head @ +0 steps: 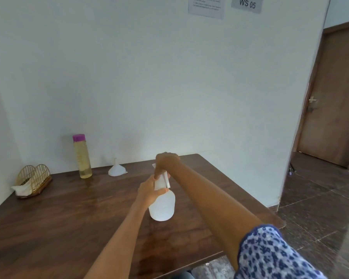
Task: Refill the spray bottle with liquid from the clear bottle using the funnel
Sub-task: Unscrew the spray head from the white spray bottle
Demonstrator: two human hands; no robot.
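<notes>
Here, by item:
Table (48,228): near edge cut off.
Notice (206,6): top cropped, print illegible.
Sign (247,4): "WS 05".
Sprayer (163,206): upright mid-table, head hidden.
Right hand (165,161): clasps head.
Left hand (149,190): grips neck.
Bottle (82,158), funnel (116,169): behind, untouched.

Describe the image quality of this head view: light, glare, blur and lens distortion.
Head view: soft, even daylight, faint shadows; a pale sheen on the table near the clear bottle. Wide-angle bending curves the wall edge and door frame at right. Slightly soft overall: the small print on the wall notice is unreadable, and the white spray bottle in both hands looks washed out, its edges faint.
</notes>
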